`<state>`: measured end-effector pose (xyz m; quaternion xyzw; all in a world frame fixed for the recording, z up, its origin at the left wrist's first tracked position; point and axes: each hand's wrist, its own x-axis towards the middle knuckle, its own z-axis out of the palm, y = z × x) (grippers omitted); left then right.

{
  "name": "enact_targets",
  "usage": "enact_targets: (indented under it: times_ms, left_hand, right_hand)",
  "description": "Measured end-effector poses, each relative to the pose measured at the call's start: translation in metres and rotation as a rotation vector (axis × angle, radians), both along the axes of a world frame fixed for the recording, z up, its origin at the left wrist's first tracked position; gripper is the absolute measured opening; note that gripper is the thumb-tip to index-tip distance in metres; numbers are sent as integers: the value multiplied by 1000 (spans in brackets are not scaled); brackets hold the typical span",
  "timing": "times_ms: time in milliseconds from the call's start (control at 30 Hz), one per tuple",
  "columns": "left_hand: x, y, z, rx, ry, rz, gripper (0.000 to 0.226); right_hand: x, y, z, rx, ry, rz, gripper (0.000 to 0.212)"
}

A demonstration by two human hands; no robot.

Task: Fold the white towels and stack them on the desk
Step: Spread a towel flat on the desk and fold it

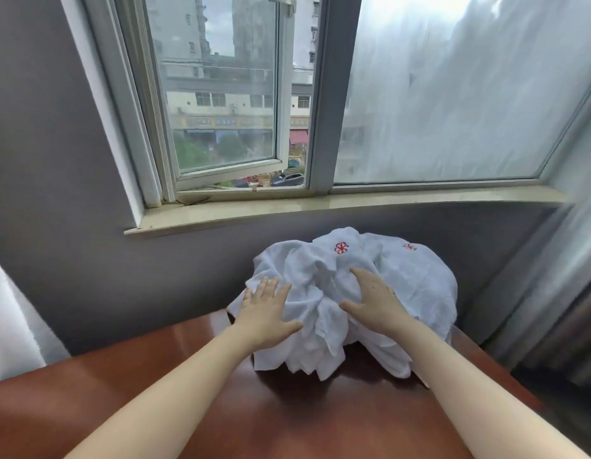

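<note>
While towels (320,270) sit heaped dead ahead at far desk (287,409) edge, bulk rightward, left hand (266,313) and right hand (375,303) lie flat on heap, gripping nothing.

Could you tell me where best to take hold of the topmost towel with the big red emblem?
Probably the raised crumpled fold just below its emblem, pinched from above on the near side: that towel lies uppermost on the pile, its edges are hidden, and the left hand and right hand rest flat just beneath.
</note>
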<state>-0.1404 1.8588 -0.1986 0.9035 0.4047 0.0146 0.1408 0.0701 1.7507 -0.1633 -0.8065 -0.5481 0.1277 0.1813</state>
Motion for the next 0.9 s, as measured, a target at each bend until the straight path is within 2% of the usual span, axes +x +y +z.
enact_targets:
  times_ms: [167, 300, 433, 600, 700, 767, 833, 900]
  left_hand:
    - [21, 30, -16, -52, 6, 98, 87]
    - [48, 51, -29, -106, -9, 215, 92]
    - [76, 68, -43, -161, 13, 330, 101]
    - [94, 74, -61, -354, -130, 521, 115]
    - [100, 78, -72, -436, -115, 621, 134]
    - [105, 81, -78, -501, -170, 642, 120]
    - [107, 81, -83, -507, -228, 646, 102]
    - [106, 82, -88, -473, -250, 701, 105]
  right_hand:
    - [30, 53, -13, -6, 87, 124, 75]
    - [58, 102, -28, -36, 153, 252, 81]
    - [84, 153, -42, 18, 236, 350, 78]
    - [103, 198, -73, -120, 352, 392, 107]
    - [106, 206, -90, -227, 399, 420, 131]
    - [105, 210, -96, -216, 421, 475, 125]
    - [101, 211, -100, -160, 429, 519, 104]
    - [97, 212, -98, -129, 398, 551, 89]
